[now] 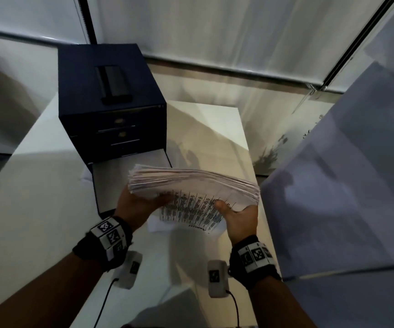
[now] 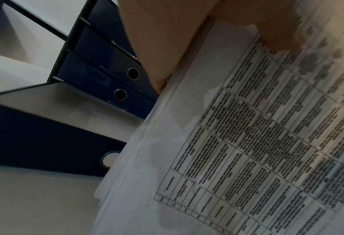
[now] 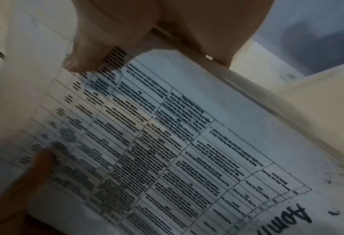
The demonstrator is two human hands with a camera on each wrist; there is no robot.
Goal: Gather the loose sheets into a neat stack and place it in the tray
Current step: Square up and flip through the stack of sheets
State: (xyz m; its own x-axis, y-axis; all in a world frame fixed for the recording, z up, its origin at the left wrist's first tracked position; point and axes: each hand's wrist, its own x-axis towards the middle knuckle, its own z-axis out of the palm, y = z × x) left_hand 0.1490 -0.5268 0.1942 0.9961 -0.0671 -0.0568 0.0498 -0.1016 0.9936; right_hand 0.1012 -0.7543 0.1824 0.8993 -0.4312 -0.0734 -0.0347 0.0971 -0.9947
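Stack (image 1: 191,185) held on edge just in front of the tray (image 1: 110,183), not yet squared.

Left hand (image 1: 139,204) and right hand (image 1: 238,216) each gripped an end, thumbs on the printed face; edges looked ragged. Judged next: tap edges even, then lower it flat into the tray.

White desk (image 1: 37,190) with a dark blue drawer unit (image 1: 110,95) on it.

The desk lies under both grips. Beyond the left grip the drawer unit stands on it, 2 drawers shut and the lowest tray (image 1: 110,183) pulled out toward that grip. Below the grips, 1 loose white sheet (image 1: 154,224) lies flat on the desk, and another sheet corner (image 1: 85,175) shows left of the tray.
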